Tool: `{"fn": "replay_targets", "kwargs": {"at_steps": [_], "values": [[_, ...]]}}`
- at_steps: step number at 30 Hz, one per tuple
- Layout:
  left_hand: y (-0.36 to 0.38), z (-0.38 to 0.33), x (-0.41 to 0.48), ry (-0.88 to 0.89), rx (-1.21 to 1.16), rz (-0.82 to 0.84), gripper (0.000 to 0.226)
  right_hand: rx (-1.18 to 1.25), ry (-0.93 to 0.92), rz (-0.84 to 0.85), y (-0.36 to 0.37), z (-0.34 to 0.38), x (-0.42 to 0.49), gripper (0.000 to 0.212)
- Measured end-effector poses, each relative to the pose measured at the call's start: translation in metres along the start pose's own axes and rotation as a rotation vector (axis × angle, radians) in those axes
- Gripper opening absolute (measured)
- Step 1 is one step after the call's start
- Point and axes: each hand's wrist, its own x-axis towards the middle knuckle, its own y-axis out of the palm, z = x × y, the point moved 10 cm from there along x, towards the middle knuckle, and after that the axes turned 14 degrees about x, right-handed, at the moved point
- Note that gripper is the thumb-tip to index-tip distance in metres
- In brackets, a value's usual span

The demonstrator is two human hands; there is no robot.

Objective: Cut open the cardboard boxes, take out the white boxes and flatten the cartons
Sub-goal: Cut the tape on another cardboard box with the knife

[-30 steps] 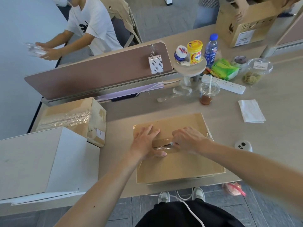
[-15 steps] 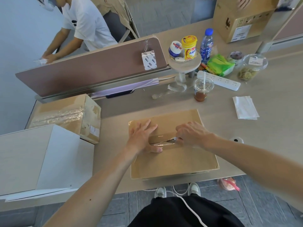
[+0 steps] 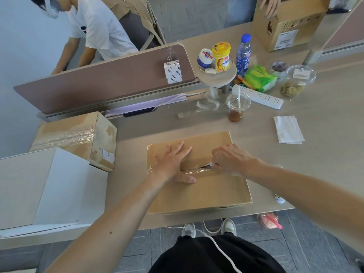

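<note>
A brown cardboard box point(image 3: 212, 194) sealed with clear tape lies flat at the desk's near edge. My left hand point(image 3: 173, 164) presses flat on its top, fingers spread, thumb along the taped seam. My right hand point(image 3: 230, 160) grips a small cutter point(image 3: 212, 164) whose tip sits in the seam at the box's middle right; a dark slit shows just left of the tip. A second taped cardboard box point(image 3: 78, 136) stands at the left. In front of it sits a large white box point(image 3: 39, 186).
An iced drink cup point(image 3: 237, 108), a power strip point(image 3: 258, 96), napkins point(image 3: 288, 130), snacks and bottles crowd the far right of the desk. A brown divider point(image 3: 110, 79) runs along the back. Another person sits behind it; a hand rests on a carton point(image 3: 285, 22) at top right.
My right hand has drawn the cutter rightward along the taped seam, leaving a slit behind it. My left hand keeps pressing the box top in place.
</note>
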Motion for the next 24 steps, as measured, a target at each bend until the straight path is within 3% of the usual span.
{"fn": "replay_targets", "kwargs": {"at_steps": [24], "values": [[-0.013,-0.03,0.007,-0.033,-0.007,0.021,0.129,-0.035,0.042,0.017,-0.011,-0.041,-0.034,0.025]]}}
